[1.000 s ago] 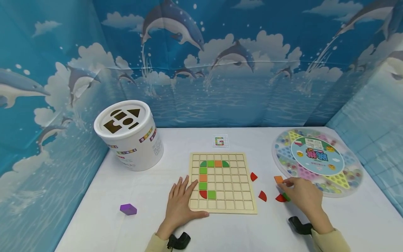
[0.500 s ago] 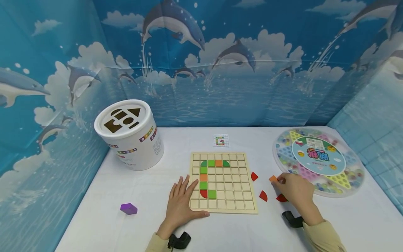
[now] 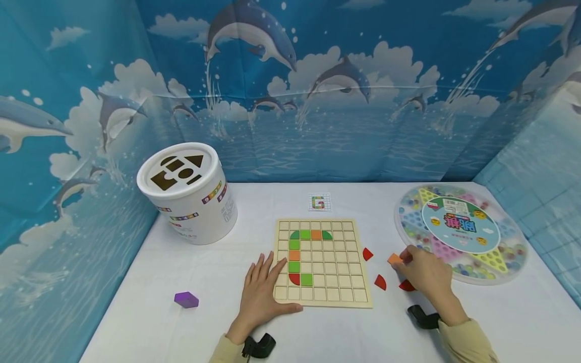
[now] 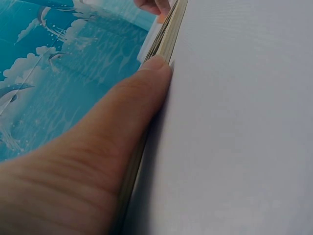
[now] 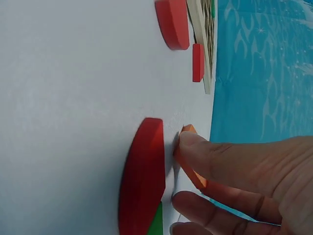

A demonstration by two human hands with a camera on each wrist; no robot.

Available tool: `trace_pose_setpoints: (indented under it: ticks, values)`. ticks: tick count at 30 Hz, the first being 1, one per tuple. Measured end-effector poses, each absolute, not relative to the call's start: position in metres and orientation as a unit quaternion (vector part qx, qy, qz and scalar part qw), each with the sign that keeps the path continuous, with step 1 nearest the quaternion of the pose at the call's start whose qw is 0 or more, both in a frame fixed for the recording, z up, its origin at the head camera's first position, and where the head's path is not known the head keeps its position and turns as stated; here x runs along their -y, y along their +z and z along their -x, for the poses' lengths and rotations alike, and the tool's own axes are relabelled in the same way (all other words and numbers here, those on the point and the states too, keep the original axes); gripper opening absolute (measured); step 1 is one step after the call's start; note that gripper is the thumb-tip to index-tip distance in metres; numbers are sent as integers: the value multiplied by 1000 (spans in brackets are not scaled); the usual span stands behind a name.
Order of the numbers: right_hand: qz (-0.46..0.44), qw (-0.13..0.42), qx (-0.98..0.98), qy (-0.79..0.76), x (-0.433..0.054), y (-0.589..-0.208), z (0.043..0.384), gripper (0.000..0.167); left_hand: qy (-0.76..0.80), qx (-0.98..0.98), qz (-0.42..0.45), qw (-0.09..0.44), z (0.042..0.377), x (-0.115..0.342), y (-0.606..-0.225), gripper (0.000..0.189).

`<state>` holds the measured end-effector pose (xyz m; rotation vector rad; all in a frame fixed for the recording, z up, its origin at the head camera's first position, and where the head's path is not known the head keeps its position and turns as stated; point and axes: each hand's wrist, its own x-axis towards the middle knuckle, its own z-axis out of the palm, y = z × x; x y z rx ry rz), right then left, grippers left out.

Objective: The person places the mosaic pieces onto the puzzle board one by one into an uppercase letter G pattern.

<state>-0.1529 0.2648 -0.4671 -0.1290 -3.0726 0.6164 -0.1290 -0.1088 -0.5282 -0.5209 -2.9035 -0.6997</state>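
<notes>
My left hand [image 3: 262, 295] lies with fingers spread on the left side of a wooden grid board [image 3: 338, 298], its thumb [image 4: 142, 88] along the near edge. Green, orange and red pieces form a C-like shape in the board's cells. To the right of the board, my right hand [image 3: 428, 272] pinches an orange square block [image 5: 193, 169] between thumb and fingers, just above the white table. Beside that hand lies a red quarter-round block [image 5: 144, 181], with a green piece [image 5: 156, 223] partly hidden behind it. Two more red quarter-rounds, one nearer [image 3: 380, 282] and one farther [image 3: 367, 254], lie between hand and board.
A small pattern card [image 3: 320, 202] lies behind the board. At the back left stands a white bucket [image 3: 204, 217] with shape holes in its lid. A round marble game box [image 3: 458, 227] lies at the back right. A purple block [image 3: 186, 300] sits far left.
My right hand has shifted left, bringing the orange block slightly nearer the board and covering the green piece in the head view. The left hand keeps its place.
</notes>
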Motion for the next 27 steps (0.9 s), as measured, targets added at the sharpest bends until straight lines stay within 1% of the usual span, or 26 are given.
trace_pose_setpoints:
  ticks: [6,9,15,20,25,27]
  values:
    - [32,27,978,203,-261,-469,150,25,-232,955,173,62,129,109,-528,111]
    - [27,27,977,209,-261,-470,150,23,-236,955,172,60,129,109,-528,112]
    - [20,33,973,227,-262,-468,151,21,-234,952,179,78,128,108,-528,111]
    - [14,75,966,246,-248,-462,148,20,-233,953,179,76,128,108,-528,111]
    - [-24,107,957,270,-228,-458,148,26,-236,953,176,69,128,108,-528,111]
    - [-44,109,954,276,-219,-458,148,25,-235,953,177,69,129,108,-528,111]
